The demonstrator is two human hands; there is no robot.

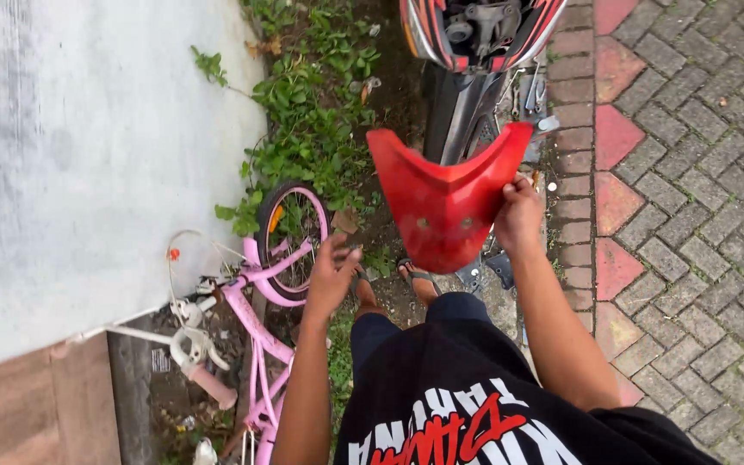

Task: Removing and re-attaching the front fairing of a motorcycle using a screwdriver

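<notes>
Motorcycle [474,52] stands ahead on the dirt strip, its top uncovered, between a white wall [88,146] and red-grey paving [691,172]; a pink bicycle [260,293] leans by the wall at left. Red body panel [445,202] is held in the air just before the motorcycle, long axis roughly left-right, tapered end pointing down towards the sandalled feet. Right hand [518,215], arm extended forward, grips the panel's right edge; left hand [331,275] hovers below-left, fingers spread, holding nothing.

Glossy red plastic cover [445,202], painted pink metal bicycle [260,319], rough brick paving [691,172], matt plaster wall [88,155]
</notes>
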